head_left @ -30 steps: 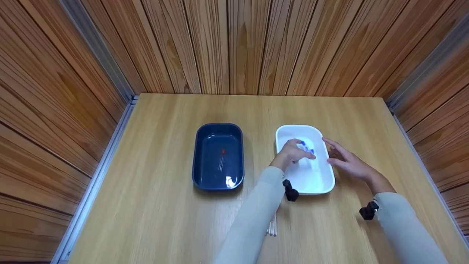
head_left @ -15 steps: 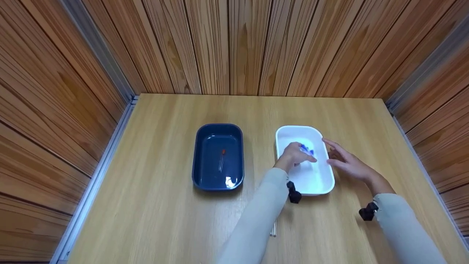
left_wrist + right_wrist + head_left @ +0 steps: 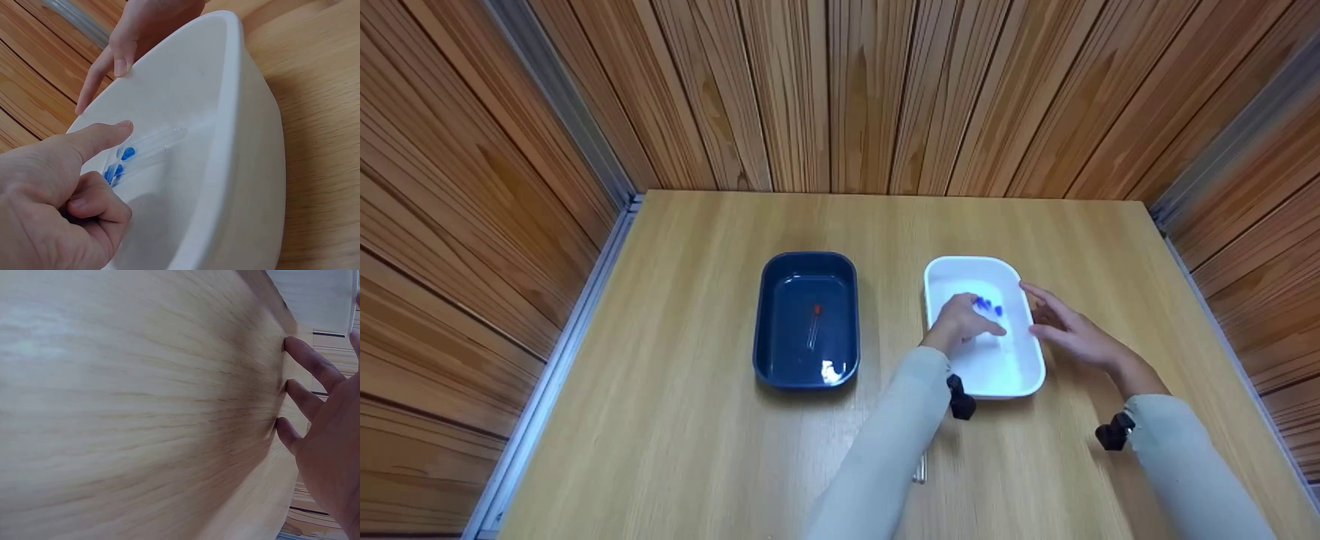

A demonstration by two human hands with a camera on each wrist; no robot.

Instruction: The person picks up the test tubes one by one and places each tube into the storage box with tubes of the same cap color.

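The left arm, in a pale sleeve (image 3: 881, 442), slants from the lower middle of the surface (image 3: 690, 420) up to the white tray (image 3: 994, 375), and the left hand (image 3: 962, 322) reaches down over the tray's near-left rim into it. Its grasp looks released: the thumb stands out straight, wide of the index finger, while at least one lower finger bends inward. Blue-capped tubes (image 3: 151, 144) lie on the tray floor just past that thumb.

The right hand (image 3: 1076, 334) comes in from the lower right, its fingers loosely spread and ungripping. Thumb and index rest against the tray's right rim; three other fingertips reach down to the surface.

A strip of bare surface runs between the white tray and the blue tray (image 3: 787, 349), which holds a red-capped tube (image 3: 814, 330). A wider stretch lies left of the blue tray, and the surface's back edge meets the plank wall (image 3: 855, 97) well beyond both trays. Loose tubes (image 3: 920, 469) stick out from under the left sleeve.
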